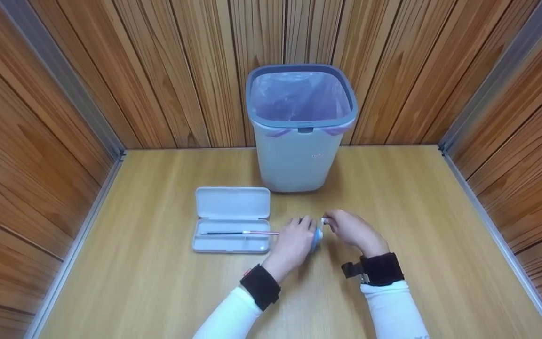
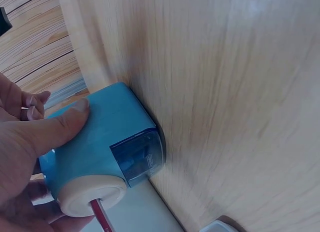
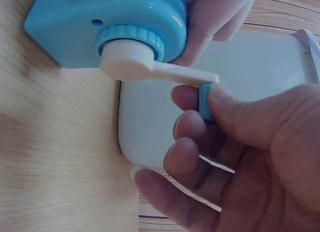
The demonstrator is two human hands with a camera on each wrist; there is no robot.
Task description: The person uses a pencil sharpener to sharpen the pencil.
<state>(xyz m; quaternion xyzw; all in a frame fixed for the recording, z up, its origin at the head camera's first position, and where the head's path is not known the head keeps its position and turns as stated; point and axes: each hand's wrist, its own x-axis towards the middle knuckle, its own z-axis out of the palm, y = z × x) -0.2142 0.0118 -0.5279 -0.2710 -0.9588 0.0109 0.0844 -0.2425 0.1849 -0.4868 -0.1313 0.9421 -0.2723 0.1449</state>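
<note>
My left hand grips a blue pencil sharpener from above, thumb across its side, on the wooden table. A red pencil sticks out of the sharpener's white round front; in the head view it stretches left over the case. On the opposite end is a white crank arm with a blue knob. My right hand pinches that knob between thumb and index finger, the other fingers loosely bent. The sharpener is mostly hidden behind my left hand in the head view.
An open light-grey pencil case lies just left of my left hand, its lid tipped back. Behind stands a pale trash bin with a grey rim and plastic liner. Wood-panelled walls enclose the table at the back and sides.
</note>
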